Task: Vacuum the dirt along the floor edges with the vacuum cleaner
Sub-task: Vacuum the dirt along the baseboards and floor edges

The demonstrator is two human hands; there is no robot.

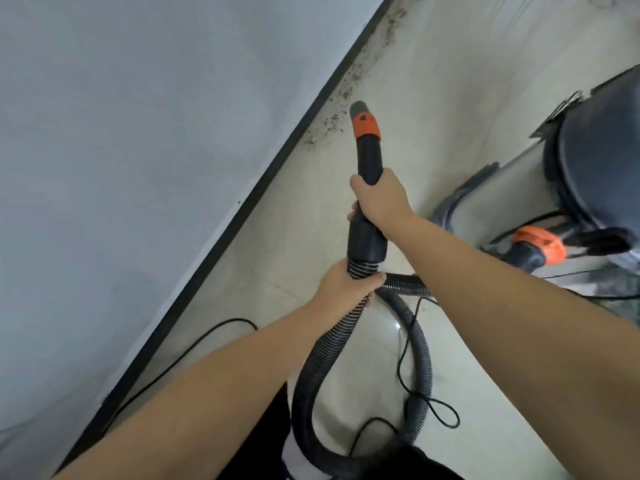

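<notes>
Gripping the black nozzle tube [367, 161] near its middle, the right hand [379, 195] has its fingers curled round it, while the left hand [341, 284] clasps the ribbed hose [320, 344] just below the cuff. The orange-collared tip [363, 121] points to 12 o'clock, just beside the dirt [349, 88], a speckled trail along the dark baseboard [221, 237] running toward 1 o'clock. The vacuum cleaner canister [595, 174] stands at 3 o'clock on the pale tile floor [450, 98]. A thin black power cord [412, 382] loops at 5 o'clock.
</notes>
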